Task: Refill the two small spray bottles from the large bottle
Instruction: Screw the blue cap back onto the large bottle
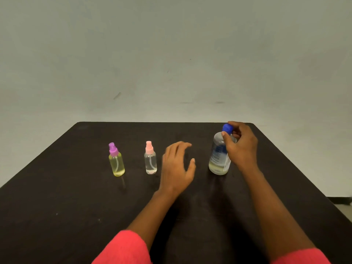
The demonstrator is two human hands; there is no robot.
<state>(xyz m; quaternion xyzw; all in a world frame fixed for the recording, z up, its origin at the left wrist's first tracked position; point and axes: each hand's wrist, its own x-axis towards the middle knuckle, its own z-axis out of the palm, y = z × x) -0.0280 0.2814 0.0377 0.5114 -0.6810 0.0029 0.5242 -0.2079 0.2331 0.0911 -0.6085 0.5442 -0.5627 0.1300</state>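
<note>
On the black table (76, 197) stand two small spray bottles: a yellow one with a purple spray top (116, 161) at the left and a clear one with a pink spray top (150, 159) beside it. The large clear bottle (219, 157) with a blue cap (227, 128) stands at the right, a little liquid in its base. My right hand (241, 145) pinches the blue cap from behind and the right. My left hand (178, 166) hovers open between the pink-topped bottle and the large bottle, touching neither.
A plain pale wall rises behind the table's far edge. At the far right, beyond the table's edge, a strip of floor (342, 206) shows. Red sleeves cover both forearms near the bottom of the view.
</note>
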